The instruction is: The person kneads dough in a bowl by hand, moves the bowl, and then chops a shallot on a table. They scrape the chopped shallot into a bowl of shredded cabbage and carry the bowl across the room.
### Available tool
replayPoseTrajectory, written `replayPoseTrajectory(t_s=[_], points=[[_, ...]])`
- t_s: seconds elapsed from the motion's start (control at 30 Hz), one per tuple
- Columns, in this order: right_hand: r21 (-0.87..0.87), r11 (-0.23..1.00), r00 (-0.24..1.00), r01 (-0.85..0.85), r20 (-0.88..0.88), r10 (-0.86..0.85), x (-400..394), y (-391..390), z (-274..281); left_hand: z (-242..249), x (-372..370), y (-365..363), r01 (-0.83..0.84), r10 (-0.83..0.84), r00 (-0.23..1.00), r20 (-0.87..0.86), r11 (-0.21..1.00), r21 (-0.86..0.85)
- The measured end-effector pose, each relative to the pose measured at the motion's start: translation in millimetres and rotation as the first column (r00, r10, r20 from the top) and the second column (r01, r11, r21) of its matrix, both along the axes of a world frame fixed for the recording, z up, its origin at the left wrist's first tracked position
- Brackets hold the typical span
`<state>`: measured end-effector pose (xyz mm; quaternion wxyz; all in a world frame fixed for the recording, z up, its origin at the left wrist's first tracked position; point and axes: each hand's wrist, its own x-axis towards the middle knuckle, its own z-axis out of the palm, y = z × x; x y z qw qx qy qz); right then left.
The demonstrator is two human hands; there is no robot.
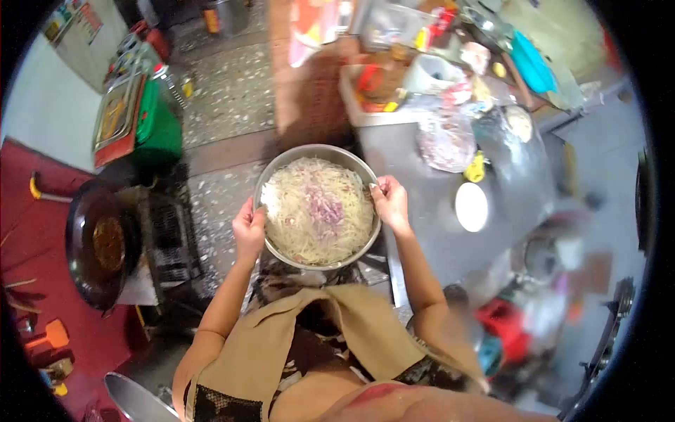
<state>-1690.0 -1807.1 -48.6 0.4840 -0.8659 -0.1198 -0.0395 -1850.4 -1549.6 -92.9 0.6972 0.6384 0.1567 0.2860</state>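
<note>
A wide round metal bowl is held up in front of my body, between the stove side and the steel table. Pale shredded vegetable fills it, with a small heap of pinkish-purple chopped pieces in the middle. My left hand grips the bowl's left rim, thumb on the inside edge. On the opposite side my right hand clasps the right rim in the same way. The fingers under the bowl are mostly hidden.
At left, a dark wok with brown contents sits by a red surface. A green bin stands farther off. The steel table at right bears a white oval item, plastic bags and a teal basin.
</note>
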Motion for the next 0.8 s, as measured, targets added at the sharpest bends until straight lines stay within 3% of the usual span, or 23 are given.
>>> replayPoseTrajectory(t_s=[0.17, 0.43, 0.5, 0.63, 0.7, 0.73, 0.8], points=[[0.067, 0.958, 0.955, -0.279, -0.084, 0.284, 3.8, 97.1, 8.4, 33.7, -46.2, 69.0, -0.176, 0.176, 0.984, -0.032, 0.984, 0.005], [0.068, 0.897, 0.899, -0.437, -0.007, 0.439, 79.4, 251.9, 33.6, 70.4, -16.5, 169.2, -0.337, 0.339, 0.94, 0.029, 0.94, -0.059], [-0.021, 0.879, 0.88, -0.476, -0.013, 0.476, 104.7, 300.0, 44.4, 88.6, -7.6, 194.8, -0.401, 0.403, 0.905, -0.134, 0.915, 0.038], [-0.045, 0.834, 0.832, -0.55, 0.051, 0.552, 135.0, 396.6, 77.0, 113.8, 10.6, 254.0, -0.481, 0.486, 0.867, -0.112, 0.874, 0.071], [-0.019, 0.818, 0.817, -0.575, 0.027, 0.576, 144.3, 434.9, 96.4, 126.3, 18.8, 283.7, -0.592, 0.606, 0.78, -0.154, 0.795, 0.13], [0.001, 0.798, 0.797, -0.603, 0.023, 0.603, 156.1, 454.4, 105.8, 132.5, 31.8, 298.2, -0.606, 0.609, 0.793, -0.021, 0.792, 0.067], [0.026, 0.792, 0.792, -0.61, 0.025, 0.61, 180.7, 485.5, 123.2, 149.5, 53.5, 323.5, -0.624, 0.625, 0.781, -0.011, 0.78, 0.045]])
